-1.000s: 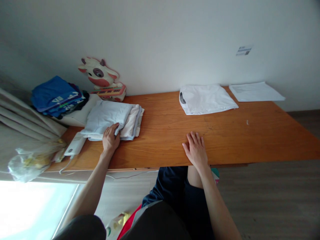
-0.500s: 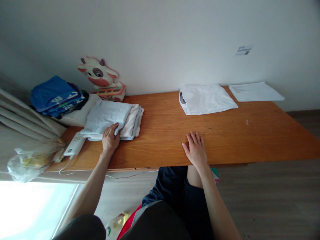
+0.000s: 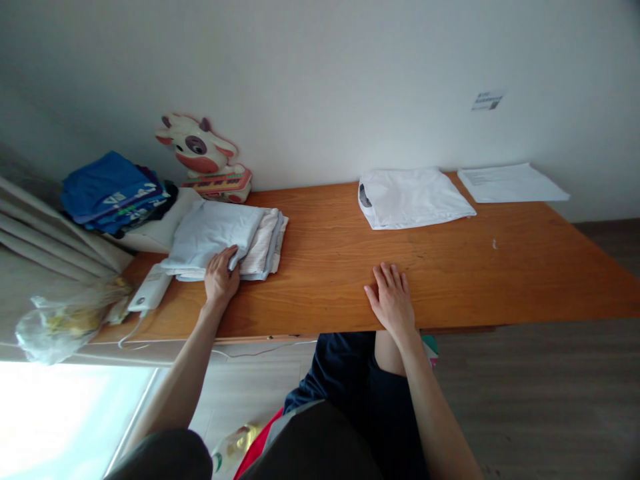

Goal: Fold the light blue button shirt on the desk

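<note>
My left hand [image 3: 221, 277] lies on the front edge of a stack of folded clothes, with its fingers over the light grey-blue garment [image 3: 215, 227] on top. The thumb is by that garment's edge and partly hidden. Striped and pale folded pieces [image 3: 260, 243] show underneath on the right. My right hand [image 3: 391, 297] rests flat on the wooden table [image 3: 320, 267] near its front edge, fingers slightly spread, holding nothing. Beyond it, against the wall, a folded white garment [image 3: 415, 198] with a grey inner collar lies flat.
Paper sheets [image 3: 513, 183] lie at the back right. On the left are a cow-shaped toy keyboard [image 3: 205, 157], a blue clothing pile [image 3: 113, 190] on a white box-like object, a white power strip [image 3: 150, 290] with a cord, and a clear plastic bag [image 3: 60, 330] by the curtain [image 3: 45, 233].
</note>
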The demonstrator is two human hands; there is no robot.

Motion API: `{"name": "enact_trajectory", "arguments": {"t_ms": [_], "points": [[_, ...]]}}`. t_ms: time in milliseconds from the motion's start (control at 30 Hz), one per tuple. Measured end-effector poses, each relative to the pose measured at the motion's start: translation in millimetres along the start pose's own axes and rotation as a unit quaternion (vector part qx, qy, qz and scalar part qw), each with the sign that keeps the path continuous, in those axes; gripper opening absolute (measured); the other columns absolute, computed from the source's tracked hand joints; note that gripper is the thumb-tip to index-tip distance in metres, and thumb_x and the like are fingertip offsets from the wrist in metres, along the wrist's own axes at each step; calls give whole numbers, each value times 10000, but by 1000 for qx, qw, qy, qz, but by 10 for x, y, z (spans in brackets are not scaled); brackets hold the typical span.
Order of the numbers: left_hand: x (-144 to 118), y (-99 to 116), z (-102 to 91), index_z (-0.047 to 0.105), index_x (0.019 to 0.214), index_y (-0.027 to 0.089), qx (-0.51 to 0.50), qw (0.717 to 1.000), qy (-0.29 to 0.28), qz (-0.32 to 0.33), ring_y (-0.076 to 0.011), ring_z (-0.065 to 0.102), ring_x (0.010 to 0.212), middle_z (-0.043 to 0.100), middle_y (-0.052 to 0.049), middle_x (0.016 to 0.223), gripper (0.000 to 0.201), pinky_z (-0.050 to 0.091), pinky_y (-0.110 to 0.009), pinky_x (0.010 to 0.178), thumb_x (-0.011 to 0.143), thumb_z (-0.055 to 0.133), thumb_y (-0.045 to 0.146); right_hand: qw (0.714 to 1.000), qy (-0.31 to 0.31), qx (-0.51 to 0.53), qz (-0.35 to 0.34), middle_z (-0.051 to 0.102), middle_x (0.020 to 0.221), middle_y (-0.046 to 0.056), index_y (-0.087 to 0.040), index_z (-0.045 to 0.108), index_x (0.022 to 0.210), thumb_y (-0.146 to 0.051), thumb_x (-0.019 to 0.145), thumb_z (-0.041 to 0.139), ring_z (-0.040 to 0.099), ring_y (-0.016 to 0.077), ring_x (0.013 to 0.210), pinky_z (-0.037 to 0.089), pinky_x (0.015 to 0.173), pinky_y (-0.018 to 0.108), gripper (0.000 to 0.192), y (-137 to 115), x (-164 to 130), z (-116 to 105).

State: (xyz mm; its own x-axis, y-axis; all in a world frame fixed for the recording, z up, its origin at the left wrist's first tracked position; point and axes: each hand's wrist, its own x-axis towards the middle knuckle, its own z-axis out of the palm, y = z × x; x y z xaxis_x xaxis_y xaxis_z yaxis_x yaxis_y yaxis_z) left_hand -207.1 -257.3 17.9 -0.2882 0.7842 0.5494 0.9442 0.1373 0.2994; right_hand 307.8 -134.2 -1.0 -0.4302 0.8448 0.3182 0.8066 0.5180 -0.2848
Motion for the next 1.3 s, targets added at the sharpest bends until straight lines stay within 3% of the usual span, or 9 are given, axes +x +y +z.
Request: {"name": "enact_trajectory", "arguments": {"t_ms": [1300], "points": [[-3,-5,-4,584,1562,229,-3,1000,-8,-3,-345,544,1526,641,-154,1588,502,394,-556,1287,1068,528,294,1000,-5,0,2,424,1760,167,-126,504,1653,-465,1123,458,307,388,1661,221,1358,623,631,-11,0,-29]]}}
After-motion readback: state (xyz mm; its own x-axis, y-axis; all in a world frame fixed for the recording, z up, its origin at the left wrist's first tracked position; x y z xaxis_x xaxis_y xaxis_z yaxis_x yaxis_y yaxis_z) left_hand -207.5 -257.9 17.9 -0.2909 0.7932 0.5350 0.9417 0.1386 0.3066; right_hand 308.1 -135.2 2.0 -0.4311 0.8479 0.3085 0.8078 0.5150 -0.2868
